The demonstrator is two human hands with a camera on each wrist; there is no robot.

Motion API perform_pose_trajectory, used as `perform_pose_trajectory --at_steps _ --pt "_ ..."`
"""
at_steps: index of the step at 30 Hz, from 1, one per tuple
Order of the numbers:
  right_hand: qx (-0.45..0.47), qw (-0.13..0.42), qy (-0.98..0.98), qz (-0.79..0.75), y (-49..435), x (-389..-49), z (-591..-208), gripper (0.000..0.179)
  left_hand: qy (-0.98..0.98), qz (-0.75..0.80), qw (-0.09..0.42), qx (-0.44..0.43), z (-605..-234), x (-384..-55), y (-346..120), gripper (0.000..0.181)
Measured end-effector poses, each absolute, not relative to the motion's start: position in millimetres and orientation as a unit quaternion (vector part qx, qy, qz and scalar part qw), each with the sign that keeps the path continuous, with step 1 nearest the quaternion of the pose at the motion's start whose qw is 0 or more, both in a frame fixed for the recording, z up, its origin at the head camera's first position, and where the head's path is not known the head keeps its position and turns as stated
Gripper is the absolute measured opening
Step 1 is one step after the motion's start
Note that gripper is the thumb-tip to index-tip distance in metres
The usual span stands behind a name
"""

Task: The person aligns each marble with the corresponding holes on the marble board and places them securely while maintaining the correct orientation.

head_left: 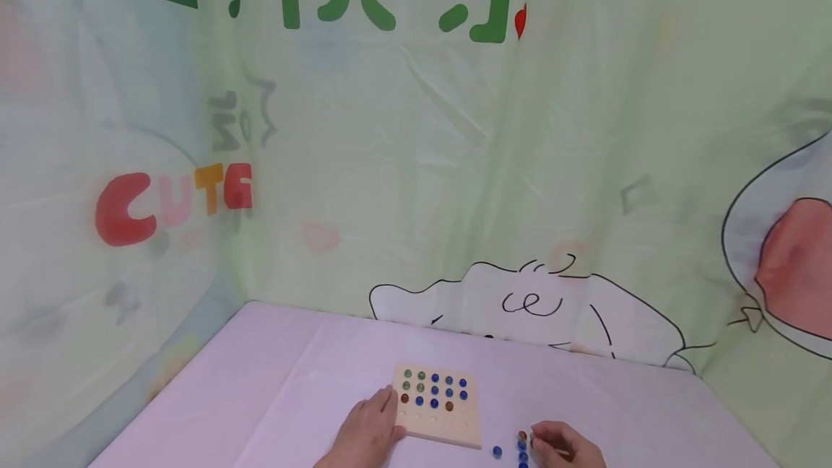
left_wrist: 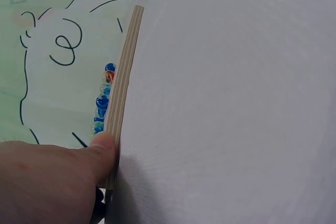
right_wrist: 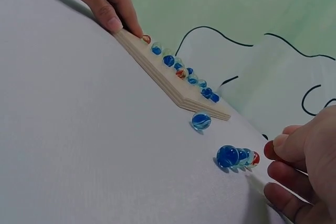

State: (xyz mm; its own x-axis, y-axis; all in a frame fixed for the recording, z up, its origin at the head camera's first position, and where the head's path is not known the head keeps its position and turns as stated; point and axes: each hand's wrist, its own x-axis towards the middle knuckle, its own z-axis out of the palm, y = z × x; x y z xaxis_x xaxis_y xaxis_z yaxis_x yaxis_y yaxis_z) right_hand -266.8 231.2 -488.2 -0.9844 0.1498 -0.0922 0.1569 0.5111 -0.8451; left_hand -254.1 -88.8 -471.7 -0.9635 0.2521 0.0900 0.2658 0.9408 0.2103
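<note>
A square pale wooden board [head_left: 442, 425] with rows of shallow dimples lies on the table. Green, blue and brown glass marbles [head_left: 435, 390] fill its far rows, while the nearest dimples hold none. My left hand [head_left: 367, 428] grips the board's near left corner, the thumb [left_wrist: 102, 148] pressing on its near edge. To the right of the board, several marbles stand in a line [right_wrist: 228, 157], blue ones with a reddish one at the far end. My right hand [head_left: 564, 445] is beside that reddish marble [right_wrist: 255, 159], its fingers bent and fingertips close to it. No marble shows between them.
One loose blue marble [head_left: 497, 451] sits between the board and the line of marbles. The table [head_left: 279, 381] has a pale pink cloth. Behind and to the left hang printed curtains [head_left: 364, 165] with cartoon figures and letters.
</note>
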Motion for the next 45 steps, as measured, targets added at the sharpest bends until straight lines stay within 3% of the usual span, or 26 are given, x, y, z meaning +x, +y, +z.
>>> perform_pose_trajectory --at_steps 25,34,45 --pt "0.051 -0.029 0.866 -0.496 174.8 -274.1 -452.2 0.018 -0.985 -0.119 0.016 -0.124 -470.9 -256.2 -88.3 0.068" --pt "0.032 -0.048 0.871 -0.488 156.9 -282.1 -453.2 0.019 -0.984 -0.123 0.013 -0.125 -472.8 -255.2 -89.5 0.067" --pt "0.037 -0.035 0.873 -0.485 140.5 -290.5 -457.2 0.02 -0.986 -0.113 0.016 -0.119 -473.3 -257.3 -88.7 0.069"
